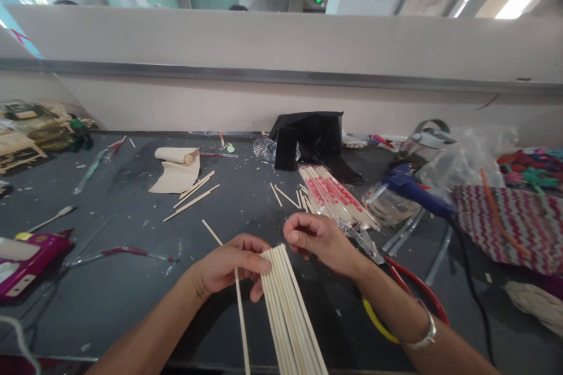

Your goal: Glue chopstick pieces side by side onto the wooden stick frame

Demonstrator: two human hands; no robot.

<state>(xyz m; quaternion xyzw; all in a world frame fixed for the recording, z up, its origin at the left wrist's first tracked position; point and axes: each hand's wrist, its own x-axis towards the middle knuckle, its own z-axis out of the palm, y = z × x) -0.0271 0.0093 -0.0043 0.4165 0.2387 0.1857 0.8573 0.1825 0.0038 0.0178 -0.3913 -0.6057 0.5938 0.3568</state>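
Note:
My left hand [235,263] is closed on a flat row of thin wooden sticks [288,304], its thumb pressed across their upper left corner. The sticks lie side by side and run down past the bottom of the view. A single wooden stick [240,310] slants through the same hand, apart from the row. Just right of the row's top end, my right hand [323,240] hovers with thumb and fingers curled together. Whatever it may pinch is hidden. Beyond it lies a clear packet of sticks with red print [334,193].
A blue glue gun [413,190] with a black cable and red-and-yellow-handled pliers [417,287] lie at right. Short stick pieces [191,202] and a roll of tan cloth [178,167] are farther back. A black phone-like slab [285,149] stands near the low wall.

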